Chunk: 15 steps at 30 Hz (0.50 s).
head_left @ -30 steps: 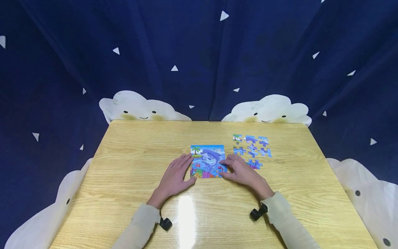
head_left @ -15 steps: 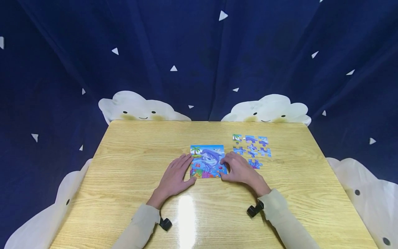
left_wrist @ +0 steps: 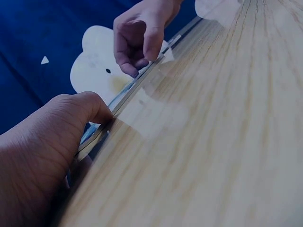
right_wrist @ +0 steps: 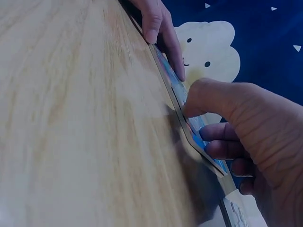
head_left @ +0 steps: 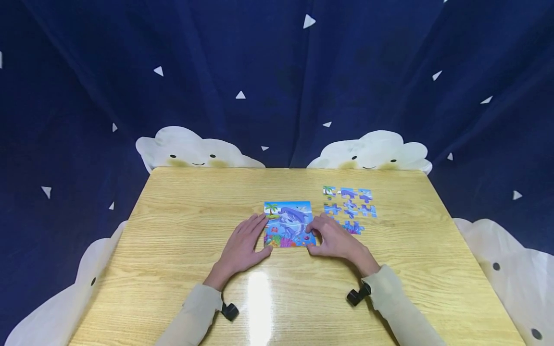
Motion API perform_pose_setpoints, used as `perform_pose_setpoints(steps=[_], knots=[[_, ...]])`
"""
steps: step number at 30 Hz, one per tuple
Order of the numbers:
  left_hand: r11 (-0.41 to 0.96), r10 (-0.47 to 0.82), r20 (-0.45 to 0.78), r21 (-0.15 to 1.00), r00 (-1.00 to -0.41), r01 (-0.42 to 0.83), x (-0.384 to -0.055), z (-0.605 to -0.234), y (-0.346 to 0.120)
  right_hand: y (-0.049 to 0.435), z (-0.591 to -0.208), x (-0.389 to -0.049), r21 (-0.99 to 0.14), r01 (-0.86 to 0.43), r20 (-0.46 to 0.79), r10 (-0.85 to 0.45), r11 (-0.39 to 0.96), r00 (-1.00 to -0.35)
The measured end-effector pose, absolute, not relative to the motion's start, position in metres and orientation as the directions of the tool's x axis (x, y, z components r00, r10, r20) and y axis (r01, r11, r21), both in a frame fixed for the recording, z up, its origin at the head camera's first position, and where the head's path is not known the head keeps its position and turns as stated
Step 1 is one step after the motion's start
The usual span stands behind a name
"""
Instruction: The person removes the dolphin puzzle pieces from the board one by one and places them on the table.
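Note:
A flat dolphin jigsaw puzzle [head_left: 292, 216] lies in the middle of the wooden table. My left hand [head_left: 242, 245] rests along its left side, fingers extended over the edge and thumb at the near left corner. At the opposite side, my right hand [head_left: 333, 235] has thumb and fingers curled at the near right corner. There it pinches a blue corner puzzle piece [right_wrist: 198, 141], which tilts out of line with the rest of the puzzle in the right wrist view. The fingers partly hide that corner in the head view.
Several loose puzzle pieces [head_left: 365, 195] lie in rows right of the puzzle, some partly behind the right hand. The wooden table [head_left: 195, 202] extends around them. A dark blue curtain [head_left: 277, 72] with white cloud shapes [head_left: 195, 146] stands behind the table.
The right hand shifts slightly at the puzzle's near right corner, its wrist moving a little left and then back right. The left hand stays in place.

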<state>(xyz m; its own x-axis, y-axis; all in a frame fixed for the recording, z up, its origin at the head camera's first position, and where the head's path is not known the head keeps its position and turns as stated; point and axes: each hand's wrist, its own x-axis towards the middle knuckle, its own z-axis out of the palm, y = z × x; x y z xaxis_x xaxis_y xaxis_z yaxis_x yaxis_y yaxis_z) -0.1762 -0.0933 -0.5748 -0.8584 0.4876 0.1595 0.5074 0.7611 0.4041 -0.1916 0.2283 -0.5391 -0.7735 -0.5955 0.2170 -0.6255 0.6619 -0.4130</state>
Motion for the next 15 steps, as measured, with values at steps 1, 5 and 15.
perform_pose_setpoints(steps=[1,5,15], knots=[[0.762,0.487,0.158,0.404,-0.859,0.506,-0.176,-0.575,-0.093,0.228,-0.539,-0.19,-0.41,-0.62,0.209,-0.593,0.669,-0.778],[0.765,0.487,0.157,0.399,-0.859,0.506,-0.176,-0.576,-0.094,0.228,-0.537,-0.184,-0.393,-0.61,0.187,-0.59,0.688,-0.786],[0.763,0.485,0.17,0.397,-0.858,0.51,-0.176,-0.575,-0.094,0.225,-0.539,-0.177,-0.436,-0.601,0.202,-0.578,0.67,-0.791]])
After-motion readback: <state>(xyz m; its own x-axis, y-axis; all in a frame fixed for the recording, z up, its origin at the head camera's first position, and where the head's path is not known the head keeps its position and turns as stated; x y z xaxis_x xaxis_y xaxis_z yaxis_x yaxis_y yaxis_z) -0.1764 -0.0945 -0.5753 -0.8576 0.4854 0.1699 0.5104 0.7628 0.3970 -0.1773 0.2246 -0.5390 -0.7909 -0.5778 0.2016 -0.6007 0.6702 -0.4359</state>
